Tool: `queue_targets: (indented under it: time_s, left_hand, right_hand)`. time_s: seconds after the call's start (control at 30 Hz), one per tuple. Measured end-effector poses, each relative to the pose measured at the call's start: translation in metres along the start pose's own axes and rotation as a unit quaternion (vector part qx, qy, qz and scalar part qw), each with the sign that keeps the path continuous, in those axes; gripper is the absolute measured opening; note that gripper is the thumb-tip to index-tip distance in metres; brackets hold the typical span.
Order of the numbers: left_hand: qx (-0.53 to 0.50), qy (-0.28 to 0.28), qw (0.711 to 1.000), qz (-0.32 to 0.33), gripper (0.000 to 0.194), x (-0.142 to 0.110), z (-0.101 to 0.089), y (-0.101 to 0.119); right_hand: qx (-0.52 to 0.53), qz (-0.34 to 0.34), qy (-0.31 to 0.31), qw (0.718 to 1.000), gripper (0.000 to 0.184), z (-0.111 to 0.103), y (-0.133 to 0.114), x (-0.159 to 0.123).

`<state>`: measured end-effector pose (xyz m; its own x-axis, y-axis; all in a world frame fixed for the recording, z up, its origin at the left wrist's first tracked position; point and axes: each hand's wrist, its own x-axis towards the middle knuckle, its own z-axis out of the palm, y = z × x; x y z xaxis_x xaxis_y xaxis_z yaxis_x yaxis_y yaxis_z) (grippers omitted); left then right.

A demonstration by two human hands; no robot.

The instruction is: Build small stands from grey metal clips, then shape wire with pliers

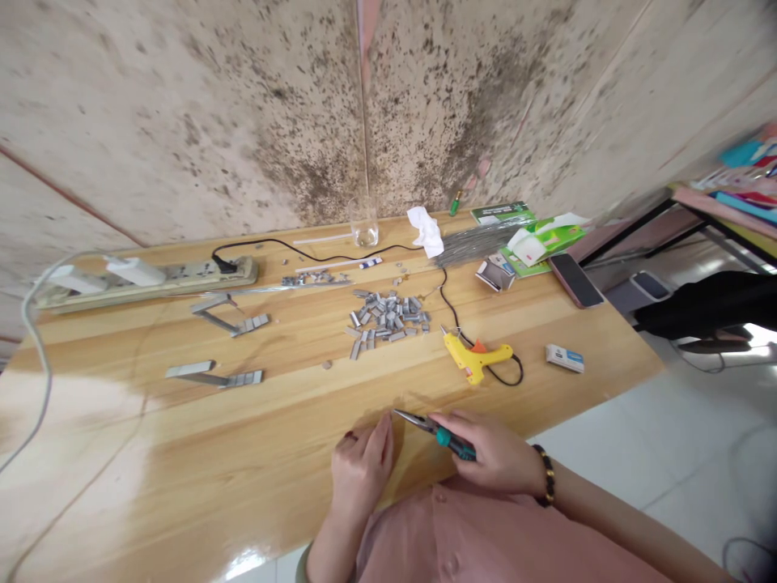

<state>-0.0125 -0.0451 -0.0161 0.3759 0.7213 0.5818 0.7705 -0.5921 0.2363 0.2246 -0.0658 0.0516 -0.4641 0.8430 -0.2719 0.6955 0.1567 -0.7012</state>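
Observation:
Near the table's front edge, my right hand (494, 453) grips needle-nose pliers (447, 438) with dark green handles. Their slim metal jaws point left, with the tip close beside my left hand (364, 461). The fingers of that hand are closed in a pinch; whatever they hold is too small or hidden to make out. Beyond both hands lies a heap of small grey staple strips (388, 314). A yellow hot glue gun (477, 358) rests to the right of the heap.
Two bent grey shapes made of staples (212, 374) sit at left. A power strip (182, 275) lies at the back left. Thin metal wires (479, 240), a glass (366, 235), a phone (576, 281), an open small box (494, 274) and another box (564, 358) stand around.

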Motion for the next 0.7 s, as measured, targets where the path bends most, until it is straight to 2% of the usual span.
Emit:
queue_targets:
  time_s: [0.17, 0.23, 0.57, 0.7]
  left_hand:
    - [-0.105, 0.005, 0.987, -0.121, 0.016, 0.0018, -0.002, -0.0012]
    - [-0.136, 0.005, 0.98, -0.148, 0.016, 0.0028, -0.0036, -0.0013]
    - [-0.172, -0.005, 0.975, -0.14, 0.017, 0.0035, -0.0066, -0.0014]
    - [-0.202, -0.026, 0.964, -0.171, 0.017, 0.0053, -0.0084, -0.0005]
  right_hand:
    - [0.057, 0.004, 0.008, 0.998, 0.066, -0.0073, -0.004, -0.0021]
    - [0.064, 0.003, 0.007, 0.998, 0.066, -0.0072, -0.0057, -0.0019]
    - [0.075, 0.006, -0.007, 0.997, 0.068, -0.0028, -0.01, 0.0039]
    - [0.083, -0.002, 0.006, 0.997, 0.067, -0.0001, -0.0098, 0.0048]
